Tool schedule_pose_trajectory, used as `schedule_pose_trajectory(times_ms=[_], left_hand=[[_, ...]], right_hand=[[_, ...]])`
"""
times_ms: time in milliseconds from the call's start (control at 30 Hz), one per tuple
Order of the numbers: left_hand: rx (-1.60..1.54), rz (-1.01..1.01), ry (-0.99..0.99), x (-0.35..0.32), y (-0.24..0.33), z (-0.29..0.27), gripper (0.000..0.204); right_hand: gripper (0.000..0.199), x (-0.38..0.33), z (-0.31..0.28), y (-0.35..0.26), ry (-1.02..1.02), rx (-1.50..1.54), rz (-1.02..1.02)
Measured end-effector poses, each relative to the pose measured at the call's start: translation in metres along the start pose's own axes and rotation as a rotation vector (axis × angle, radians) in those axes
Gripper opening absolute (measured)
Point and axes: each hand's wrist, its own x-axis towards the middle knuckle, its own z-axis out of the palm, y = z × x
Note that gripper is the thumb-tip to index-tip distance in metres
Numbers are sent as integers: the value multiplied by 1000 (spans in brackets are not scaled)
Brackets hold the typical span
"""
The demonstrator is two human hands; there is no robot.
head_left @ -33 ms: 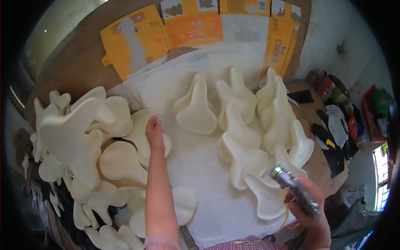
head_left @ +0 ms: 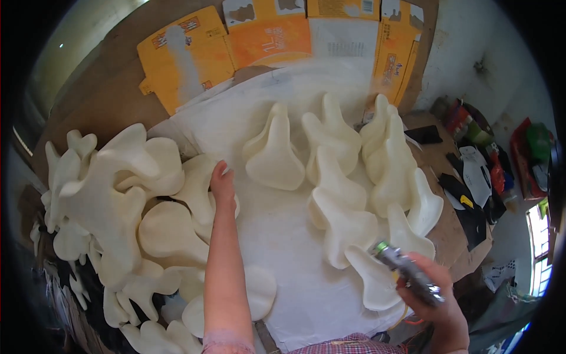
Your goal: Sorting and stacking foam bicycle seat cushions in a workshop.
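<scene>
Gripping a spray gun [head_left: 407, 271], the right hand [head_left: 433, 289] slants its long axis up-left, with a pale seat [head_left: 376, 290] just left of that hand; the left hand [head_left: 222, 186] is at another seat [head_left: 198, 184], its hold too hidden to tell.

The tool [head_left: 408, 273] is shiny metal. On the paper [head_left: 268, 233], the seats [head_left: 275, 162] look smooth and dull. Behind it is card [head_left: 206, 62].

Flattened orange cartons [head_left: 269, 44] at the back, black scraps [head_left: 473, 227] rightward.
</scene>
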Motion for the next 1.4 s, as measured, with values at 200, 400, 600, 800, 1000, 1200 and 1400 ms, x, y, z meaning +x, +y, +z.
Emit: schedule_pose_trajectory(times_ms=[200, 400, 600, 800, 1000, 1200, 1400], left_hand=[[879, 298, -177, 20, -30, 60, 45], [1015, 520, -59, -15, 5, 16, 34], [678, 514, 106, 2, 34, -70, 39], [550, 605, -195, 72, 16, -25, 42], [838, 505, -441, 77, -9, 58, 38], [765, 510, -326, -4, 37, 27, 42], [85, 155, 118, -82, 185, -157, 63]], right_hand=[[54, 3, 3, 8, -99, 111, 86], [57, 11, 7, 10, 363, 324, -140], [49, 34, 10, 19, 99, 190, 20], [51, 35, 9, 35, 209, 347, 34], [59, 18, 4, 45, 246, 412, 17], [54, -17, 8, 72, 152, 496, 83], [53, -53, -13, 70, 77, 384, 28]])
